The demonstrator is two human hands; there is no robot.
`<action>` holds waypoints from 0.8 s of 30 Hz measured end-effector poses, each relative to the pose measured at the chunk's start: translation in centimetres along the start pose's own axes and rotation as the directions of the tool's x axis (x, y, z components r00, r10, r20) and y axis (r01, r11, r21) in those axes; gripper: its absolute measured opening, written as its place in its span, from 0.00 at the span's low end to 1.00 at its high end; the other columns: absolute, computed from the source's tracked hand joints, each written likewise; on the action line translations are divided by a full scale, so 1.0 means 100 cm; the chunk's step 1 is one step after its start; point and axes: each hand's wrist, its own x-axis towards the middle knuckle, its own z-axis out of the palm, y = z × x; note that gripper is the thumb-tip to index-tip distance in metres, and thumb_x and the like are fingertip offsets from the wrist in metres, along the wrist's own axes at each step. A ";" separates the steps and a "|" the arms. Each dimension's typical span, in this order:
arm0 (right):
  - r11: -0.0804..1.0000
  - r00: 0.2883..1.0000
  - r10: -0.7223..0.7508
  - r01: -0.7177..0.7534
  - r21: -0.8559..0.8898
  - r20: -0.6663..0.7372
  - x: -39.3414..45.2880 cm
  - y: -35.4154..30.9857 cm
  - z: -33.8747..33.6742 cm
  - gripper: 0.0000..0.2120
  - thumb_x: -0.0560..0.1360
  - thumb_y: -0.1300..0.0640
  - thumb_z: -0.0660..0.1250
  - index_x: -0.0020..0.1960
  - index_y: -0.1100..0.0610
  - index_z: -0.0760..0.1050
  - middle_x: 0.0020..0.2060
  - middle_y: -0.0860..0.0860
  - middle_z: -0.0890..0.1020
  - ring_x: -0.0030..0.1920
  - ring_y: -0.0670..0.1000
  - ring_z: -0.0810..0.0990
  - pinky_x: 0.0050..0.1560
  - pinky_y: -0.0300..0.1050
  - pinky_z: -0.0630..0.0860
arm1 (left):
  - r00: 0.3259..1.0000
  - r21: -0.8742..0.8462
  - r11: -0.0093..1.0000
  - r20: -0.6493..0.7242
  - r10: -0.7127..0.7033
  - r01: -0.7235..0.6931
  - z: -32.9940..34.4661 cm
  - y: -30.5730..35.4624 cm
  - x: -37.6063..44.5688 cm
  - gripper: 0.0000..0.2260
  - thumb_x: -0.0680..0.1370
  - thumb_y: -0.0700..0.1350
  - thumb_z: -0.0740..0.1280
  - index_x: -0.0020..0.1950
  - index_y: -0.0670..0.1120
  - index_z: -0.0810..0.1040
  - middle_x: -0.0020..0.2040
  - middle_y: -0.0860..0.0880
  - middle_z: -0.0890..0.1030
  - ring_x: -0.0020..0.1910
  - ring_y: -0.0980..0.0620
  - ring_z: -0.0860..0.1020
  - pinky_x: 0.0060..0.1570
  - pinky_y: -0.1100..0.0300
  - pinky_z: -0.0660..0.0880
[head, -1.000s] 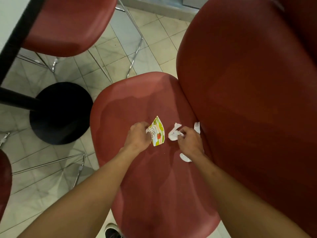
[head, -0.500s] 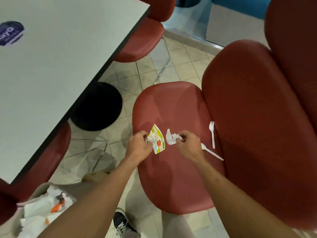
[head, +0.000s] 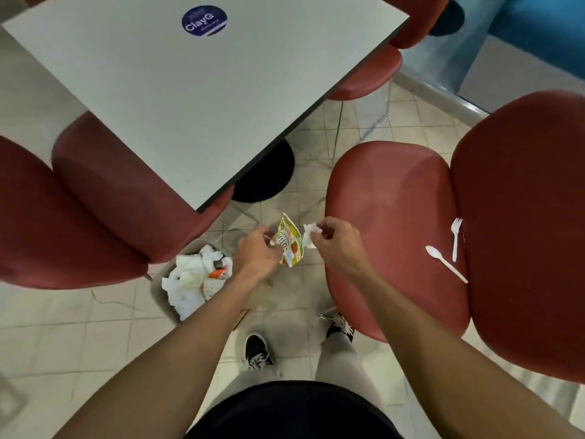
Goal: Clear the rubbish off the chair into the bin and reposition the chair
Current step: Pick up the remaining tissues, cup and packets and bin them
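Note:
My left hand (head: 258, 253) grips a colourful printed wrapper (head: 289, 242) in the air above the floor, left of the red chair (head: 392, 217). Beside it my right hand (head: 332, 240) pinches a crumpled white tissue (head: 309, 236) at the seat's left edge. On the seat's right side, near the backrest, lie a white plastic fork (head: 456, 237) and a white plastic spoon (head: 444, 263). The grey bin (head: 158, 288) stands on the floor to the lower left of my left hand, holding white paper and an orange scrap.
A grey table (head: 196, 99) with a round blue sticker (head: 204, 21) stands to the upper left on a black round base (head: 269, 175). Other red chairs (head: 82, 210) surround it, one right next to the bin. My feet in black shoes (head: 258, 351) stand on the tiled floor.
Both hands have lifted the wrapper and the tissue off the seat and carried them left, past the seat edge toward the bin. The view pulled back; fork and spoon stay on the seat.

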 end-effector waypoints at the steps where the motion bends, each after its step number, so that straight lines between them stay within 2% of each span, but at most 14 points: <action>1: 1.000 0.999 -0.013 0.013 -0.003 0.032 -0.004 -0.010 0.009 0.06 0.74 0.57 0.66 0.48 0.53 0.81 0.31 0.44 0.78 0.32 0.43 0.75 0.33 0.37 0.69 | 1.000 -0.014 1.000 -0.009 -0.008 0.008 -0.010 -0.010 -0.004 0.11 0.71 0.44 0.70 0.52 0.53 0.78 0.47 0.54 0.82 0.46 0.52 0.80 0.48 0.52 0.78; 5: 0.999 0.963 -0.046 0.038 0.038 0.266 -0.015 -0.044 0.045 0.02 0.73 0.60 0.70 0.45 0.57 0.80 0.30 0.46 0.76 0.24 0.38 0.71 0.26 0.28 0.65 | 0.997 -0.079 0.996 -0.059 -0.046 0.041 -0.044 -0.050 -0.017 0.09 0.70 0.43 0.69 0.48 0.54 0.79 0.42 0.56 0.81 0.44 0.52 0.79 0.45 0.57 0.77; 7: 0.998 0.918 -0.032 0.011 0.056 0.395 -0.019 -0.057 0.069 0.03 0.72 0.59 0.72 0.42 0.57 0.79 0.30 0.46 0.76 0.24 0.38 0.70 0.25 0.28 0.65 | 0.996 -0.116 0.992 -0.070 -0.056 0.047 -0.059 -0.073 -0.024 0.08 0.71 0.44 0.70 0.49 0.52 0.78 0.42 0.55 0.81 0.43 0.54 0.79 0.42 0.61 0.73; 9: 0.999 0.903 -0.046 0.036 0.030 0.426 -0.019 -0.065 0.095 0.05 0.71 0.58 0.74 0.39 0.56 0.79 0.31 0.46 0.75 0.28 0.40 0.72 0.28 0.32 0.67 | 0.996 -0.157 0.987 -0.074 -0.056 0.044 -0.070 -0.095 -0.031 0.07 0.73 0.44 0.70 0.50 0.52 0.77 0.41 0.55 0.80 0.40 0.56 0.78 0.39 0.63 0.70; 12: 1.000 0.879 -0.009 0.007 0.005 0.477 -0.019 -0.071 0.135 0.08 0.69 0.56 0.75 0.45 0.57 0.81 0.37 0.49 0.79 0.36 0.47 0.76 0.37 0.41 0.71 | 0.991 -0.226 0.971 -0.089 -0.096 0.074 -0.081 -0.129 -0.037 0.05 0.75 0.44 0.69 0.50 0.50 0.78 0.38 0.55 0.79 0.38 0.54 0.80 0.36 0.61 0.73; 14: 1.000 0.836 0.010 0.004 -0.023 0.549 -0.020 -0.073 0.158 0.10 0.71 0.56 0.74 0.50 0.59 0.81 0.39 0.49 0.78 0.36 0.46 0.75 0.37 0.41 0.70 | 0.988 -0.247 0.965 -0.101 -0.119 0.091 -0.086 -0.150 -0.038 0.05 0.75 0.43 0.68 0.51 0.49 0.78 0.37 0.54 0.79 0.36 0.56 0.79 0.37 0.62 0.73; 17: 0.999 0.827 -0.002 0.022 -0.028 0.562 -0.023 -0.076 0.187 0.08 0.72 0.57 0.73 0.47 0.61 0.80 0.35 0.52 0.74 0.33 0.48 0.70 0.35 0.43 0.67 | 0.981 -0.263 0.957 -0.113 -0.160 0.126 -0.090 -0.171 -0.038 0.05 0.76 0.43 0.68 0.51 0.49 0.78 0.38 0.53 0.81 0.37 0.57 0.79 0.40 0.61 0.75; 19: 0.998 0.848 0.008 0.025 -0.056 0.531 -0.022 -0.075 0.205 0.07 0.72 0.58 0.73 0.47 0.62 0.79 0.34 0.51 0.72 0.32 0.47 0.68 0.32 0.35 0.66 | 0.975 -0.282 0.945 -0.101 -0.199 0.163 -0.092 -0.181 -0.038 0.07 0.76 0.45 0.68 0.54 0.48 0.79 0.42 0.51 0.82 0.39 0.57 0.79 0.41 0.64 0.74; 21: 0.989 0.865 0.035 0.042 -0.142 0.500 -0.019 -0.071 0.223 0.06 0.72 0.57 0.72 0.46 0.58 0.79 0.33 0.48 0.70 0.31 0.45 0.67 0.27 0.30 0.64 | 0.967 -0.289 0.934 -0.077 -0.244 0.212 -0.094 -0.192 -0.038 0.10 0.76 0.45 0.68 0.56 0.48 0.79 0.46 0.50 0.81 0.41 0.56 0.78 0.42 0.65 0.71; 24: 0.964 0.884 0.088 0.041 -0.264 0.459 -0.013 -0.059 0.242 0.06 0.72 0.54 0.73 0.46 0.50 0.77 0.33 0.44 0.72 0.36 0.45 0.71 0.30 0.28 0.65 | 0.953 -0.290 0.915 -0.028 -0.301 0.281 -0.096 -0.206 -0.036 0.14 0.75 0.42 0.68 0.60 0.50 0.78 0.52 0.50 0.78 0.45 0.55 0.76 0.47 0.65 0.69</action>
